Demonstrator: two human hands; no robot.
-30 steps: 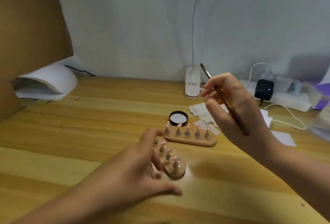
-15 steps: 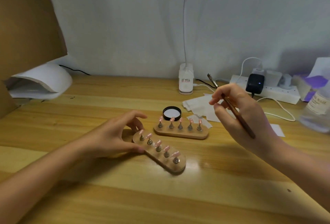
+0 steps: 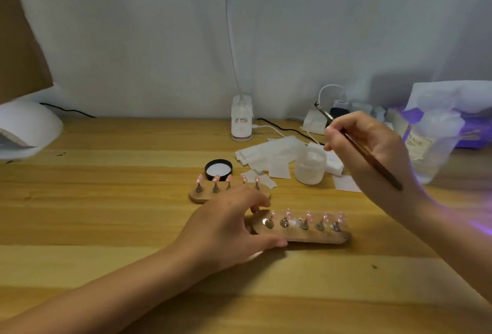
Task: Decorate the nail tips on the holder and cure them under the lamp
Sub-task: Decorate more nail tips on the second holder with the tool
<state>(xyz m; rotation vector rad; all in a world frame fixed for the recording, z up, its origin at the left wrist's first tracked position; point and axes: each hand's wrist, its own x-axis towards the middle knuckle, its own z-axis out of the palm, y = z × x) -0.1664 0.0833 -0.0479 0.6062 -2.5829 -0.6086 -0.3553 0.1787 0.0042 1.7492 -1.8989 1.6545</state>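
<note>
Pale wood grain runs across the whole desk (image 3: 106, 213), and on it sits the near nail-tip holder (image 3: 314, 236), a long wooden bar lying crosswise with five pink nail tips (image 3: 308, 217) standing on small metal stands. The left hand (image 3: 229, 229) grips the holder's left end: thumb along the near edge, fingers curled over the far edge. So that hand is closed on the bar, which rests flat on the desk.

Up and to the right, the right hand (image 3: 372, 152) hovers above the desk, pinching a thin brown nail brush (image 3: 370, 158) between thumb and fingertips. The brush slants across the palm, its metal tip pointing up and left, well above the holder.

Just behind the left hand lies a second wooden holder (image 3: 198, 196), also carrying five pink tips, partly hidden by the knuckles. Beside its far edge sits a black jar lid (image 3: 218, 170) with a white inside. A small frosted jar (image 3: 310, 167) stands to the right, on a scatter of white paper wipes (image 3: 269, 151).

At the far left edge the white curing lamp (image 3: 29, 128) rests on the desk, well apart from both holders. A white clip lamp base (image 3: 241, 120) stands against the wall, and a clear labelled bottle (image 3: 431, 147) blurs at the right, purple light behind it.
</note>
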